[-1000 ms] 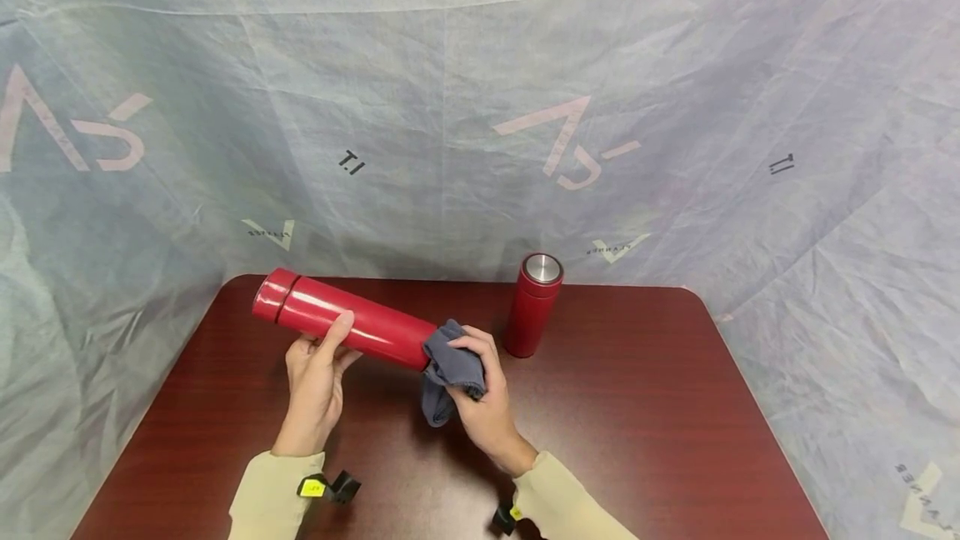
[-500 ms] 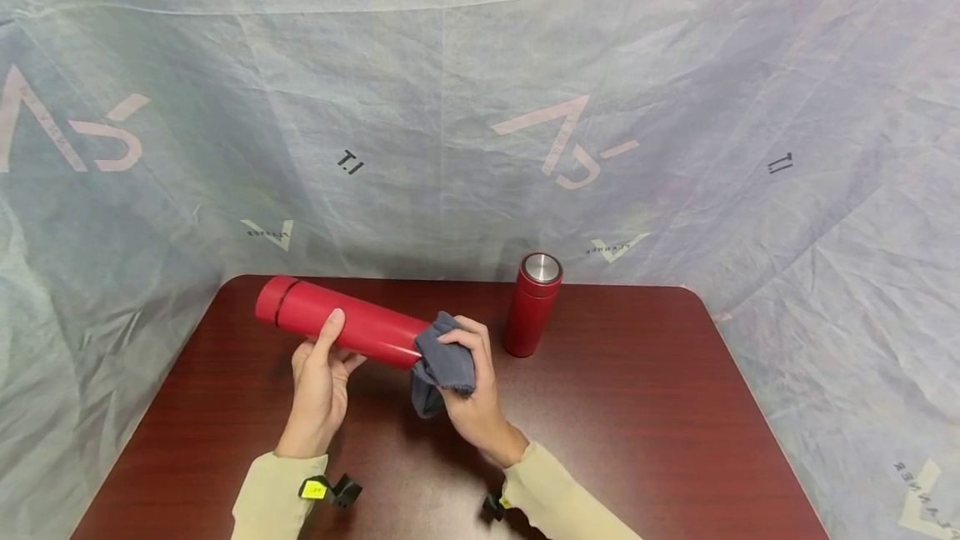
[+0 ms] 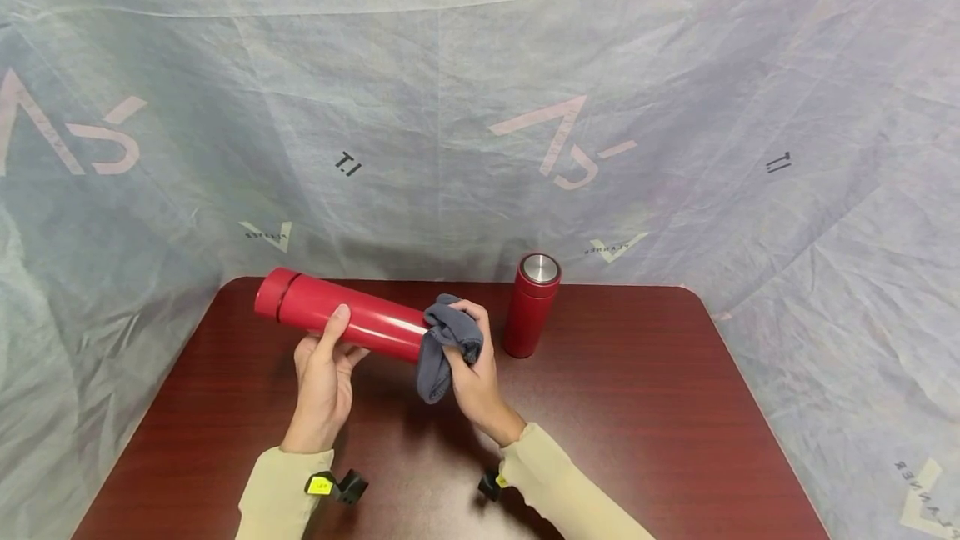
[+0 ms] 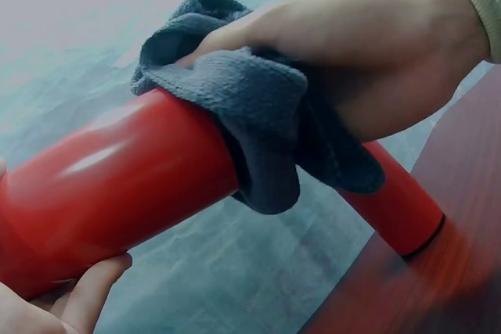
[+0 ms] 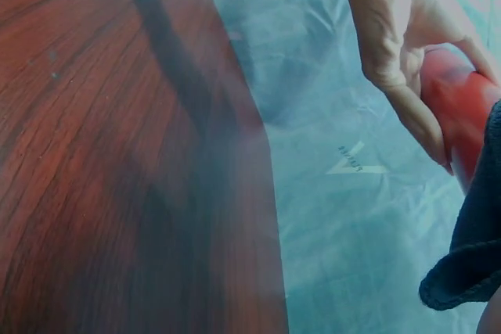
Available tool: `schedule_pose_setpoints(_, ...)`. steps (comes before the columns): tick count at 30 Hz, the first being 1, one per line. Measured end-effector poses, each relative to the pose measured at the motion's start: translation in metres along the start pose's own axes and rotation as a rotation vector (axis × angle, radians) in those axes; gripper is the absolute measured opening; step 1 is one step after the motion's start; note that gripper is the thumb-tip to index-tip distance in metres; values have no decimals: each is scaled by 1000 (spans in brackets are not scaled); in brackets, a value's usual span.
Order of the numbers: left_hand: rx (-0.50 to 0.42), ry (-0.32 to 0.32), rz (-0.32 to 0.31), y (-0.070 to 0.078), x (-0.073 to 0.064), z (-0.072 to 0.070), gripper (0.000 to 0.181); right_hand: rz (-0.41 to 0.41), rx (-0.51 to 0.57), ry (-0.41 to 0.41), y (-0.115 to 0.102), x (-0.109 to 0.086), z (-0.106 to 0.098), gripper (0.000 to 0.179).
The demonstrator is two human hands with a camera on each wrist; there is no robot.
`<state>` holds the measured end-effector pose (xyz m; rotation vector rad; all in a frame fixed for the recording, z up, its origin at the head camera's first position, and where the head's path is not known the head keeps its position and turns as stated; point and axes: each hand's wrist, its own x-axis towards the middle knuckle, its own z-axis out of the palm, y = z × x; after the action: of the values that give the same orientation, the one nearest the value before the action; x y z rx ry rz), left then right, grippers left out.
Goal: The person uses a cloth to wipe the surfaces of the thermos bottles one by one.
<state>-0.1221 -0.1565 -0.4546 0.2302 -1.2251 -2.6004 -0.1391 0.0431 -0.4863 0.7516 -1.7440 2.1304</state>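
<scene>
A long red thermos flask [image 3: 375, 315] is held tilted above the table, its end with the dark ring pointing up and left. My left hand [image 3: 321, 382] grips it near the middle, thumb on the near side and fingers beneath. At the lower right end, my right hand [image 3: 478, 382] holds a dark grey cloth [image 3: 448, 332] against the flask. In the left wrist view the cloth [image 4: 243, 99] is bunched over the flask's end and hides it. The right wrist view shows the left hand [image 5: 399, 52] round the flask and a hanging fold of cloth [image 5: 470, 263].
A second red thermos flask [image 3: 531, 307] with a silver-topped lid stands upright behind the right hand. The dark red wooden table [image 3: 660, 407] ends at a grey printed sheet [image 3: 420, 148] hung behind and at the sides. Each sleeve carries a small black strapped-on mount.
The right hand with the cloth has shifted left, then up along the flask's end, and the cloth's folds have changed. The left hand keeps its grip, with the flask slightly turned.
</scene>
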Motion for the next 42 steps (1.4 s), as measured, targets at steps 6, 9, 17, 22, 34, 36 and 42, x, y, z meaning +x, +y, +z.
schedule_pose_setpoints(6,-8,3,18,1,2,6,31,10,4,89,-1,8,6,38)
schedule_pose_setpoints(9,-11,4,32,1,2,8,31,48,16,154,-1,11,9,38)
schedule_pose_setpoints(17,-6,-6,118,-1,-2,15,27,405,230,339,-3,2,21,41)
schedule_pose_setpoints(22,-14,-17,147,-3,-2,17,28,446,294,363,-6,-5,28,45)
schedule_pose_setpoints(34,-35,-27,179,-7,-3,19,32,444,296,437,-13,-22,46,46)
schedule_pose_setpoints(36,-32,-17,189,-9,-3,19,31,439,273,436,-14,-25,48,45)
schedule_pose_setpoints(42,-47,-27,206,-11,-5,20,31,342,178,443,-14,-30,52,41)
